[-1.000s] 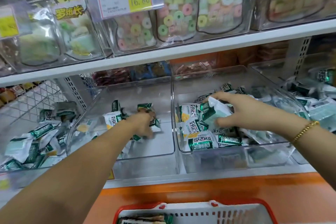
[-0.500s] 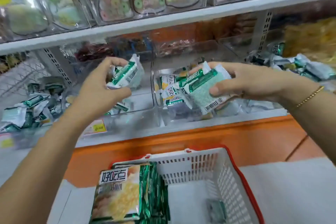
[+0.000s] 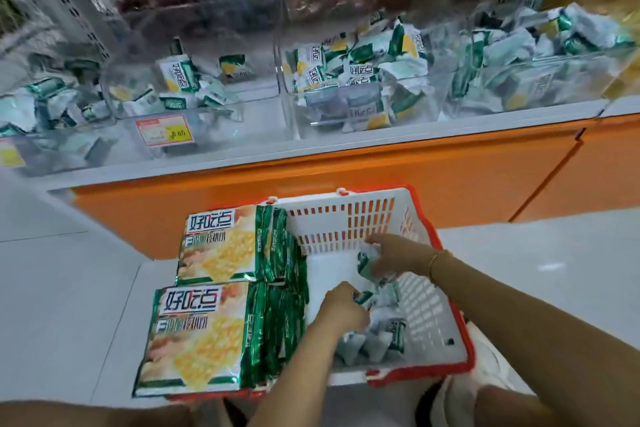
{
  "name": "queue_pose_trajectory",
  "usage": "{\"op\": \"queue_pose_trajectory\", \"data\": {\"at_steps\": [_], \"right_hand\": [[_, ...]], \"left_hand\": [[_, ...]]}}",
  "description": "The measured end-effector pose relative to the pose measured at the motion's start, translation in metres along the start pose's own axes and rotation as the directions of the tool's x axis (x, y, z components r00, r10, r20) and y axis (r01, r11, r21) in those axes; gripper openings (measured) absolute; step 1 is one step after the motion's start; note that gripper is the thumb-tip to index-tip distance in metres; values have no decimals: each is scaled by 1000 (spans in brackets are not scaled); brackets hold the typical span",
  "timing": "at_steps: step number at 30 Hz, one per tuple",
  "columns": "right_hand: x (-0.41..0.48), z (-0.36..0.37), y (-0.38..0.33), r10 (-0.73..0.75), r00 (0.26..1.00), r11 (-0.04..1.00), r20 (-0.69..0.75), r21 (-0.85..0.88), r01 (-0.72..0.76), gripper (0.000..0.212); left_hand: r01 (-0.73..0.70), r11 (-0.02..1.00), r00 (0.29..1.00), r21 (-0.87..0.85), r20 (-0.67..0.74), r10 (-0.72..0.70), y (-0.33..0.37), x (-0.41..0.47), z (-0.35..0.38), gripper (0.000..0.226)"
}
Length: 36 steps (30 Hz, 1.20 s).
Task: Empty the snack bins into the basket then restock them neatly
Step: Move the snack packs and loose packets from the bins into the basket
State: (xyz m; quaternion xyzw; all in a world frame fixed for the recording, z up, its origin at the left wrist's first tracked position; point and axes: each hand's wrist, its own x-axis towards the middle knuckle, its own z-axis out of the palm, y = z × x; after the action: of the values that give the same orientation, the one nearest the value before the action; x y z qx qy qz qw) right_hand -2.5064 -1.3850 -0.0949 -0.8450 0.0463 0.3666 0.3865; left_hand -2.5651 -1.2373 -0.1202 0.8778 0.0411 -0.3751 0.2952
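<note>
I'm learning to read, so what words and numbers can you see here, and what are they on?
"好吃点": upper big pack in the basket.
"好吃点": lower big pack.
"好吃点": small packets in the clear bin.
"8.65", first digit unsure: price tag.
Smaller print: too blurred to read.

one basket (image 3: 346, 218), four clear bins (image 3: 69, 152) (image 3: 214, 135) (image 3: 311, 121) (image 3: 554, 80), two price tags (image 3: 162, 130) (image 3: 10, 154), two hands (image 3: 343, 312) (image 3: 391, 253)

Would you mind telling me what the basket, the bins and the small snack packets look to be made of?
Basket: white moulded plastic, slotted walls, red rim. Bins: clear rigid plastic, probably acrylic; contents show through. Snack packets: glossy film, possibly foil-lined, crinkled and shiny.
</note>
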Motion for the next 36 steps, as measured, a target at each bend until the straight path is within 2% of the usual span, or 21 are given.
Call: {"op": "queue_pose_trajectory", "data": {"at_steps": [2,6,10,12,14,16,18,19,20,22,25,28,29,30,32,33,36], "right_hand": [[12,26,15,42,999,996,28,-77,-40,69],[21,61,45,115,986,955,120,-285,-77,74],[21,58,51,210,937,907,280,-413,-80,81],[18,48,41,231,924,868,303,-494,-55,78],[11,30,19,215,946,832,241,-552,-48,66],[-1,4,-13,163,969,825,183,-564,-33,44],[-16,-28,-49,78,989,867,125,-499,-5,17],[-30,-46,-68,23,996,881,91,-472,22,13],[-47,-65,-87,-49,997,877,60,-474,71,14],[-84,-98,-122,-223,975,855,-2,-481,194,29],[-129,-139,-162,-436,888,839,-149,-424,341,29],[-133,-181,-184,-545,736,798,-403,-519,306,23],[-129,-192,-189,-546,697,791,-465,-559,247,22],[-122,-202,-191,-514,693,795,-505,-585,163,24],[-103,-216,-191,-400,754,791,-521,-611,-3,43],[-92,-220,-188,-343,789,784,-509,-618,-58,58],[-56,-227,-180,-208,850,792,-485,-593,-145,99]], "left_hand": [[60,993,998,103,25,-63,-12,12,14,35],[60,975,992,213,93,-81,-27,27,28,10],[97,990,986,101,127,-109,-37,35,33,37],[140,988,980,58,135,-146,-33,31,28,49],[142,989,981,42,128,-146,-22,23,17,59],[99,995,992,12,79,-99,-1,8,-6,58],[-12,999,998,-31,-54,10,27,-12,-40,35],[-83,995,988,-56,-138,75,42,-25,-61,20],[-160,984,963,-73,-231,140,54,-39,-82,16],[-293,954,875,-62,-419,242,74,-66,-125,27],[-447,894,704,-35,-630,328,88,-97,-191,32],[-525,851,565,-1,-749,347,87,-103,-255,28],[-499,865,535,44,-770,348,84,-100,-275,25],[-464,882,516,86,-783,347,80,-94,-295,22],[-384,914,527,127,-783,330,71,-80,-329,9],[-324,934,559,148,-767,315,66,-72,-344,16],[-169,954,659,248,-691,297,53,-46,-377,57]]}}
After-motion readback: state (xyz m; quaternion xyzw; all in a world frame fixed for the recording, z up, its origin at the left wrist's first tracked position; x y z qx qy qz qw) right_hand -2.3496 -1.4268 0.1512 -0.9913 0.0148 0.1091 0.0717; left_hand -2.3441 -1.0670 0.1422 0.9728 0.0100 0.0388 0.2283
